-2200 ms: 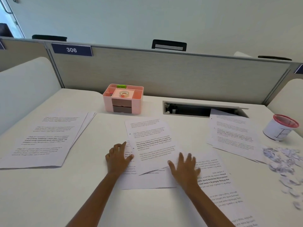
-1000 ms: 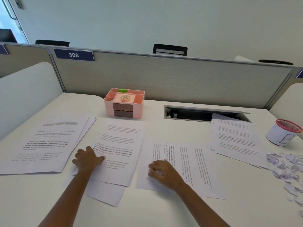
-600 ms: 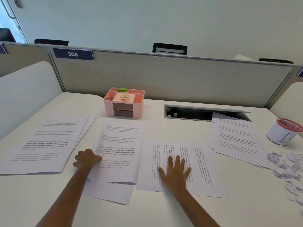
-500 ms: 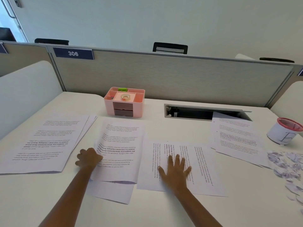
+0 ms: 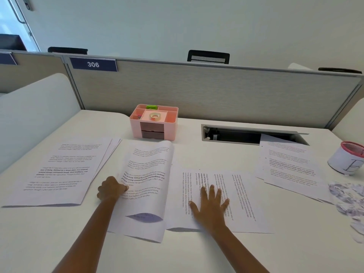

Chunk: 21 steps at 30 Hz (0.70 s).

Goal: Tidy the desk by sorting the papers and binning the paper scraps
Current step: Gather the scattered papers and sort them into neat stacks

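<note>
Because the sheet (image 5: 146,170) is pinched along its 9 o'clock edge by the left hand (image 5: 110,189), fingers curled round the paper, it is bowed upward and its near end is held off a second sheet (image 5: 137,231) under it. Its long axis is set from 12 to 6 o'clock, print upright to the person. The same axis is shared by the left stack (image 5: 59,170), just beside it at 9 o'clock, so a short sideways carry with no turning is judged to be all that is called for, and the left hand is plainly the nearer. At 3 o'clock a sideways sheet (image 5: 242,194) is pressed flat under the right hand (image 5: 210,206), whose fingers are straight and spread; nothing is gripped by it. That sheet's long axis is laid from 9 to 3 o'clock, so a quarter turn is judged necessary before it can be matched to either stack. Farther out at 2 o'clock a right stack (image 5: 289,168) is seen, slightly fanned, its far corner reaching over the slot (image 5: 232,135). Beyond it, at 3 o'clock near the edge of the desk (image 5: 197,257), the scraps (image 5: 348,198) are heaped just beside the bin (image 5: 348,164), well apart from both hands. An organiser (image 5: 153,125) is stood at 12 o'clock against the partition (image 5: 216,91).
</note>
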{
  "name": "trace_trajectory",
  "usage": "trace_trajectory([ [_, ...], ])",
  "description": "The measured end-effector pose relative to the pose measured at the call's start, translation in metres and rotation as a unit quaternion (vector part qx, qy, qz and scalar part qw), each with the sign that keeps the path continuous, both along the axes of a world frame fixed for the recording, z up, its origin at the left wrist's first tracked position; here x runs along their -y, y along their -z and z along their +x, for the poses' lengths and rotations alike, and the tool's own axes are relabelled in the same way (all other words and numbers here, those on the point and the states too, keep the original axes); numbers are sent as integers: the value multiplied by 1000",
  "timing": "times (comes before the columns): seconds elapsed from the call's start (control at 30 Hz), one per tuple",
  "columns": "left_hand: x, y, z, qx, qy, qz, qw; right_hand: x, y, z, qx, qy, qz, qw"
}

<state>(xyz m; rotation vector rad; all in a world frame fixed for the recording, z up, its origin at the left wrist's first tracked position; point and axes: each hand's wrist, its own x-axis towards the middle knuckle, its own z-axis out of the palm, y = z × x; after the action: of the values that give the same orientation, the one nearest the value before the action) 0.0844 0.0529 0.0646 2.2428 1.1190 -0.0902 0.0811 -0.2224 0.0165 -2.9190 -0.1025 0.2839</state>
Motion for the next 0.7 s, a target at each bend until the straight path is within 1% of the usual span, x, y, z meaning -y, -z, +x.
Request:
trace_trajectory([
  [0.07, -5, -1, -1, 11, 15, -38, 999, -3, -2, 2, -6, -19, 1, 1000],
  [0.13, -8, -7, -2, 76, 30, -94, 992, -5, -3, 4, -13, -38, 1, 999],
  [0.17, -9, -12, -2, 118, 36, -102, 987, -6, -4, 6, -16, -49, 1, 999],
  [0.27, -9, -40, 1, 214, 55, -52, 974, -6, -8, 12, -25, -90, 10, 996],
  [0.4, -4, -88, 7, 294, 111, 28, 949, -3, -16, 24, -51, -152, 38, 986],
  [0.47, 2, -108, 8, 323, 130, 45, 936, 1, -19, 32, -73, -189, 57, 978],
  [0.53, 10, -124, 7, 353, 144, 40, 923, 6, -23, 41, -91, -243, 56, 964],
  [0.6, 17, -134, 4, 386, 160, -10, 909, 9, -27, 48, -104, -300, 42, 947],
  [0.7, 26, -139, 1, 416, 170, -166, 878, 13, -34, 56, -97, -359, 12, 928],
])
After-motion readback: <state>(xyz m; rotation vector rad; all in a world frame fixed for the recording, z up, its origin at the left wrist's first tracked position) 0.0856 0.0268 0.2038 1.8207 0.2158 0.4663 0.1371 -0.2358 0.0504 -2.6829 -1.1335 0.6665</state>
